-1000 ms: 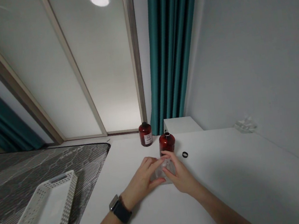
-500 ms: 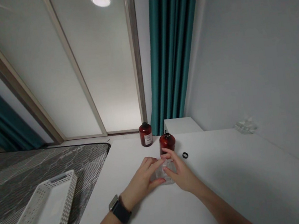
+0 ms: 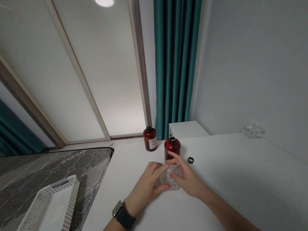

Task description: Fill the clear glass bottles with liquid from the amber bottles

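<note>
A small clear box (image 3: 172, 183) sits on the white table between my hands, partly covered by fingers. My left hand (image 3: 148, 180) holds its left side, thumb toward me and fingers over the far edge. On the other side, my right hand (image 3: 189, 181) curls round the box, its thumb over the top and fingertips at the far edge. What the fingertips touch on top is hard to make out. Just beyond stands a dark red-brown bottle (image 3: 172, 145) without a cap. To its right lies a black ring (image 3: 191, 160).
A second red-brown bottle (image 3: 150, 140) with a black top and white label stands at the table's far edge. A white box (image 3: 188, 129) is behind. A crumpled clear plastic piece (image 3: 254, 130) lies by the wall. Left, a white basket (image 3: 73, 202) rests on a grey surface.
My right hand has shifted very slightly to the right. My left hand, the box and the bottles look the same.
</note>
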A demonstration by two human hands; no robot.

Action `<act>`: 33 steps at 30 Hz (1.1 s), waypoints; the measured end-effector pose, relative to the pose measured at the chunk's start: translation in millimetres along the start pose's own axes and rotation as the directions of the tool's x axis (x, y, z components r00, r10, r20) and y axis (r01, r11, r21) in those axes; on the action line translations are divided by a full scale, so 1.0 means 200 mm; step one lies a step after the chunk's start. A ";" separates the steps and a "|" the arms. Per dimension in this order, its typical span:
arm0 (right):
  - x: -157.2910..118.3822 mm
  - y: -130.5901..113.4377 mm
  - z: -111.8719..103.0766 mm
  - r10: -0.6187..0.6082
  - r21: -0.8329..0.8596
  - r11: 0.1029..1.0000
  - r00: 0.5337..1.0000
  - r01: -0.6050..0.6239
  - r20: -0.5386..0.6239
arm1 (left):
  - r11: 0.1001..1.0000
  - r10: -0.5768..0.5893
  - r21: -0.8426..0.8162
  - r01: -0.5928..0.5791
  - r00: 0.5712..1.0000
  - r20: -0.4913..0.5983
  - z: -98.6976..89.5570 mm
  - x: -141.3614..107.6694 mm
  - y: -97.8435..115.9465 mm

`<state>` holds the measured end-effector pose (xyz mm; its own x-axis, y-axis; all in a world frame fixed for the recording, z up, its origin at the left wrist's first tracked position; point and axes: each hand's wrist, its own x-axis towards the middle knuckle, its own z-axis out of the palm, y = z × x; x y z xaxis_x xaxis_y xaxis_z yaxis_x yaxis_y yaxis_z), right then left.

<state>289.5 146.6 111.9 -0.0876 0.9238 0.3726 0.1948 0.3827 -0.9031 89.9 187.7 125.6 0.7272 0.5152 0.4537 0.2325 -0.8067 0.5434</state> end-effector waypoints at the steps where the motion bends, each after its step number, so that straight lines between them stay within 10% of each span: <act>1: 0.00 0.00 0.00 0.007 -0.017 1.000 1.000 -0.007 -0.015 | 1.000 0.002 0.001 -0.002 1.000 0.000 0.00 0.00 0.00; 33: 0.01 -0.04 -0.03 -0.062 -0.199 0.979 0.997 0.050 -0.055 | 1.000 0.014 -0.011 -0.014 1.000 -0.004 0.01 0.00 -0.03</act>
<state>292.7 146.2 120.8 -0.0460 0.8973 0.4391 0.3808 0.4221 -0.8227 90.0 191.2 121.5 0.7281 0.5047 0.4639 0.2148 -0.8106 0.5448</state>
